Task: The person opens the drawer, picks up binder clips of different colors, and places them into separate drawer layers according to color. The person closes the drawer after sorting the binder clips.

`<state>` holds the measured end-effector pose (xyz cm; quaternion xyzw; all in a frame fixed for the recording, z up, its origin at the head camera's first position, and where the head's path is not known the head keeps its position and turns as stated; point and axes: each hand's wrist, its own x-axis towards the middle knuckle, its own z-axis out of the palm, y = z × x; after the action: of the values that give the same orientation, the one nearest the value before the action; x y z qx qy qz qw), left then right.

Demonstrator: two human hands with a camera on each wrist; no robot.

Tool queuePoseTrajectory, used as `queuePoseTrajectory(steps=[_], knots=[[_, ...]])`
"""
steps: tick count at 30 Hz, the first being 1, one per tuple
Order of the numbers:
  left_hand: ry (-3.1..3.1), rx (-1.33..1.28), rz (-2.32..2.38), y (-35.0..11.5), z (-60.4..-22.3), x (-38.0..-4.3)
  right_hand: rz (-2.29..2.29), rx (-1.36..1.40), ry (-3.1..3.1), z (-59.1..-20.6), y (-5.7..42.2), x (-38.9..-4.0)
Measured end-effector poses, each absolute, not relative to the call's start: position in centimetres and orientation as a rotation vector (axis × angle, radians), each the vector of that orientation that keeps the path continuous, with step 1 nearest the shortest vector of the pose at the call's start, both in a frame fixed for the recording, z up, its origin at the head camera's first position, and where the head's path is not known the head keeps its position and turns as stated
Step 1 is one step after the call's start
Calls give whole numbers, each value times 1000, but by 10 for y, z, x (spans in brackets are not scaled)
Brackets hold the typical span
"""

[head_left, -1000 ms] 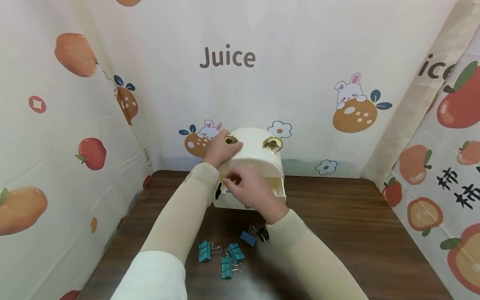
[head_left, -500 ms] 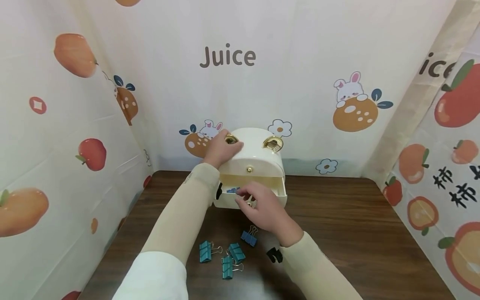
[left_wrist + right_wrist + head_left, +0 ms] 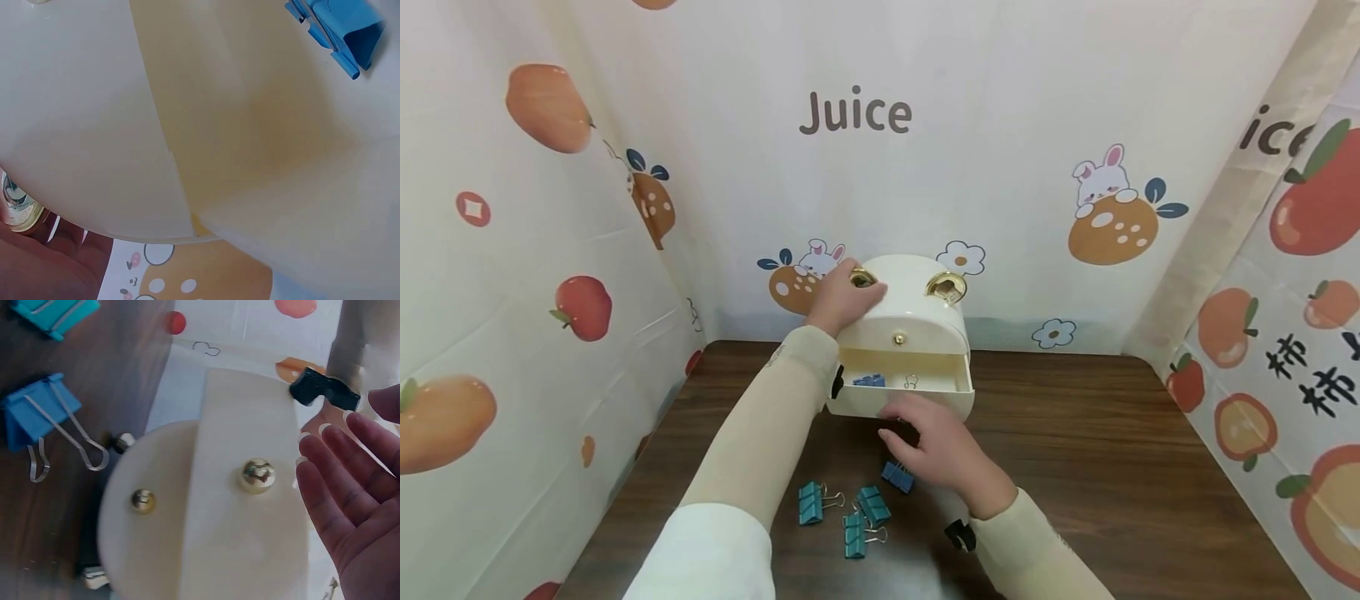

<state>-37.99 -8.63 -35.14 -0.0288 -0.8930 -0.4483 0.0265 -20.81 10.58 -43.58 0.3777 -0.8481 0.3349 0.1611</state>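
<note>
A rounded white storage box [image 3: 898, 287] stands at the back of the table, its lower drawer [image 3: 857, 404] pulled out. My left hand [image 3: 842, 297] grips the box's top left around a gold-rimmed ornament [image 3: 862, 278]; in the left wrist view its fingers lie partly behind the box. Inside the drawer are a blue binder clip [image 3: 869, 380] and, farther right, a wire clip handle [image 3: 911, 382] whose body is hidden. My right hand [image 3: 936, 442] hovers before the drawer front, fingers relaxed and holding nothing. Another blue binder clip [image 3: 898, 477] lies on the table just below it.
Teal binder clips lie on the wooden table nearer me: one at left [image 3: 810, 503], one at right [image 3: 873, 505], one in front [image 3: 854, 535]. The upper drawer has a gold knob [image 3: 898, 339]. Printed curtains [image 3: 1015, 125] hang behind and at both sides.
My right hand has drawn back from over the drawer, down and to the right, uncovering the blue clip and wire handle inside. My left hand has stayed on the box.
</note>
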Motion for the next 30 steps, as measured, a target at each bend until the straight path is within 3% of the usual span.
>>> queuePoseTrajectory(steps=[30], knots=[[-2785, -50, -1452, -86, -350, -379, 739, 868, -2974, -498, 113, -211]])
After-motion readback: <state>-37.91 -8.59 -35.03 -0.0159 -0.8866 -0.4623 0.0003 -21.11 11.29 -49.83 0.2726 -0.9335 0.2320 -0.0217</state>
